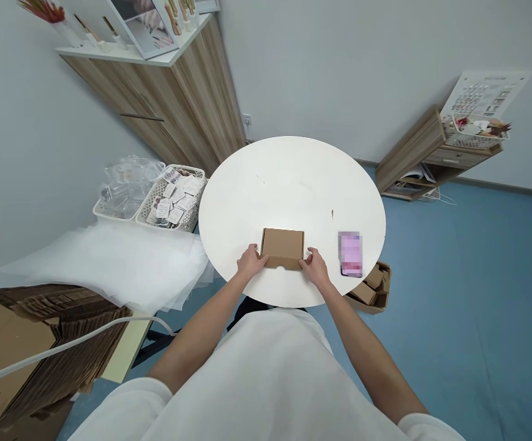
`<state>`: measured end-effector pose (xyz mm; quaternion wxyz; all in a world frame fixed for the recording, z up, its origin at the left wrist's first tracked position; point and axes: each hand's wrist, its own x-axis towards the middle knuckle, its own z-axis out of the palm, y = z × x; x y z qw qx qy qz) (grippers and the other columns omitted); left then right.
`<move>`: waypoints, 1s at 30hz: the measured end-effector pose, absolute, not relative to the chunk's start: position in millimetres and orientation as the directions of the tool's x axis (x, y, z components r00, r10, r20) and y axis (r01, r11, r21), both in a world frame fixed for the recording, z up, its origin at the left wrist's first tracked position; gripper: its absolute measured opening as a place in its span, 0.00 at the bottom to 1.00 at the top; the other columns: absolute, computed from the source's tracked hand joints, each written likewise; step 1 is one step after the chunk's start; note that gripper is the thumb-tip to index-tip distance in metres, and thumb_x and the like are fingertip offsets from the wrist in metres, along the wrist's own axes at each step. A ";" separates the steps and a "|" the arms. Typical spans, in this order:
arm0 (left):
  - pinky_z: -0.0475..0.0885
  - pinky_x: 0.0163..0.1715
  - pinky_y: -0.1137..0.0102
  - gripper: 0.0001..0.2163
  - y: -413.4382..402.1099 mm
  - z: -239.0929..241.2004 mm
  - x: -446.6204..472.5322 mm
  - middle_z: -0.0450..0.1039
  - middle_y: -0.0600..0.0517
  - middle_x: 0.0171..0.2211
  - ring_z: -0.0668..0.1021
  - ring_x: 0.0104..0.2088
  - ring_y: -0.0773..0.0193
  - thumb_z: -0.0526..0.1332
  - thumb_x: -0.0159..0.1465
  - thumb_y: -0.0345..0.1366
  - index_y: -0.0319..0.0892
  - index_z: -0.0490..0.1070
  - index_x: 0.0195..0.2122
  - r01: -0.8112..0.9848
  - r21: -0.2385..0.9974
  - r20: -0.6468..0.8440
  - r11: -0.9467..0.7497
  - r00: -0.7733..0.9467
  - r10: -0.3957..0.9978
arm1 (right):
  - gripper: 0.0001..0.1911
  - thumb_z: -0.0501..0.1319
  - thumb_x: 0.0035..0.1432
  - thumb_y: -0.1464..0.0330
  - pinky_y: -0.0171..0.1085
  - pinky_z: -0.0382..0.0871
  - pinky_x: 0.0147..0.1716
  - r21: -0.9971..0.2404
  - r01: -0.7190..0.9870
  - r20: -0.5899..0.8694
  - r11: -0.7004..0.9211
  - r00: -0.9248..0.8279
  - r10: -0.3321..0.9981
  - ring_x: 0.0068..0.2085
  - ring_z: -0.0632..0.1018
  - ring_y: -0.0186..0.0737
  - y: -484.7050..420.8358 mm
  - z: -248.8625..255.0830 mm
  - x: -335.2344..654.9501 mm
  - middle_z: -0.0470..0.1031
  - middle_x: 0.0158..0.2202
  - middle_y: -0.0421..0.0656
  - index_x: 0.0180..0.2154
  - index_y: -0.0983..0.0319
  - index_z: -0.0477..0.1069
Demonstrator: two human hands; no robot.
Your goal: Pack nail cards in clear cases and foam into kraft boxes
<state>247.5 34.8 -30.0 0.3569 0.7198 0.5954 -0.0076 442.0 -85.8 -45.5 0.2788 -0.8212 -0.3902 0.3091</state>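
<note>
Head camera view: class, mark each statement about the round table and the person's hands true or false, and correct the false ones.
1. Both hands, left hand and right hand, touch the cardboard box. True.
2. The box stands open. False: it is closed.
3. A phone lies right of the box. True.
4. The table is square. False: it is round.
5. The baskets sit on the table. False: they are beside it.

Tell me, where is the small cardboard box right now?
The cardboard box lies near the round white table's front edge, between the left hand and right hand, left of the phone.
</note>
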 end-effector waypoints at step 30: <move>0.66 0.36 0.67 0.22 35.4 -5.0 184.2 0.65 0.49 0.35 0.71 0.35 0.61 0.56 0.55 0.37 0.46 0.58 0.52 0.477 0.769 -0.108 -0.426 0.754 0.648 | 0.36 0.59 0.46 0.62 0.47 0.62 0.48 -0.823 0.417 -0.141 -0.386 0.508 0.850 0.48 0.68 0.46 -121.3 -10.3 371.4 0.64 0.47 0.46 0.57 0.55 0.51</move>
